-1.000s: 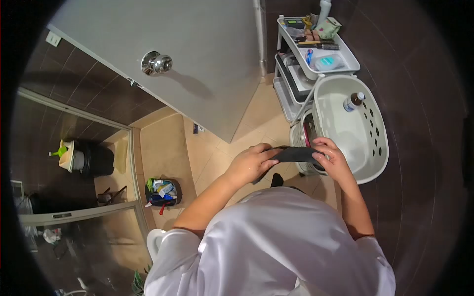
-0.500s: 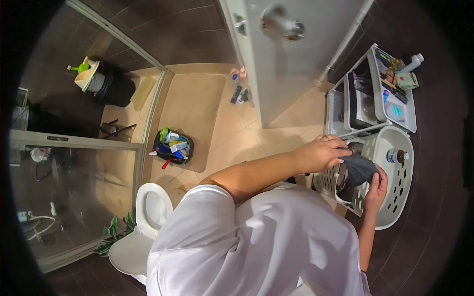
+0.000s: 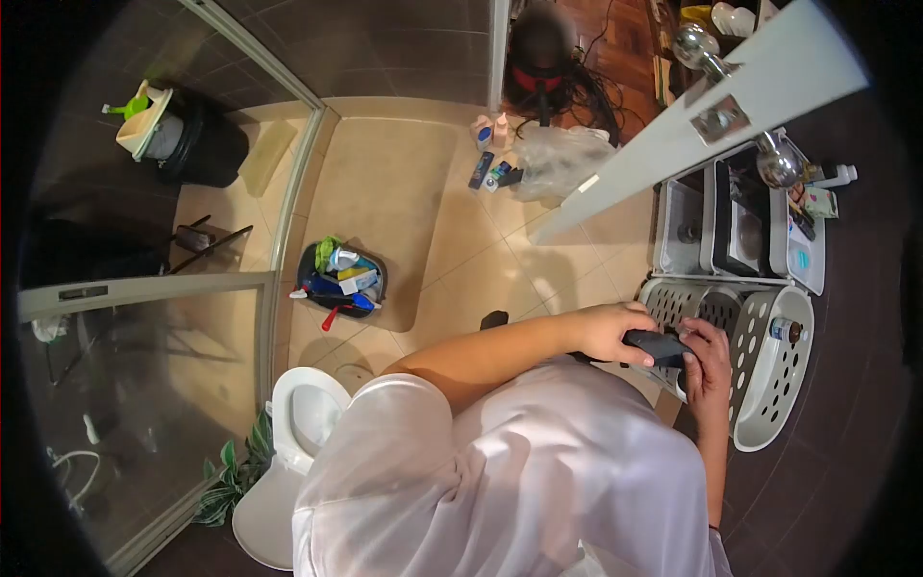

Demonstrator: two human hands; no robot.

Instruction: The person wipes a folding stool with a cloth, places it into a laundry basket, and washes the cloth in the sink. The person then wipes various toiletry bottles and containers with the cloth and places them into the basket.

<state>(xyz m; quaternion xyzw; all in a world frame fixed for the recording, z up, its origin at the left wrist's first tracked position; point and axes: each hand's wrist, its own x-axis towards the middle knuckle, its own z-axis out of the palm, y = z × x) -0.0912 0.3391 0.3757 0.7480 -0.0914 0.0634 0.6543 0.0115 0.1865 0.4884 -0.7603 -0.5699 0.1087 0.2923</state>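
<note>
My left hand (image 3: 620,334) and my right hand (image 3: 707,361) are both closed on a dark grey cloth (image 3: 661,346), one at each end of it. The cloth looks folded or bunched between them. Beneath and beyond my hands is a white laundry basket (image 3: 755,385) with round holes. A small bottle with a brown cap (image 3: 785,330) lies in the shallow basket section on the right. What is inside the basket under my hands is mostly hidden.
A door (image 3: 711,120) stands ajar beside a white shelf cart (image 3: 806,258). A black tub (image 3: 383,279) of cleaning bottles is on the mat. A toilet (image 3: 279,490), a plant (image 3: 231,478) and a glass shower are left. Beyond the doorway, a vacuum (image 3: 540,62) and plastic bag (image 3: 562,162) show.
The door has swung toward the cart, uncovering the doorway. The cloth is now more bunched, and my hands have moved slightly down and closer together. The view has shifted.
</note>
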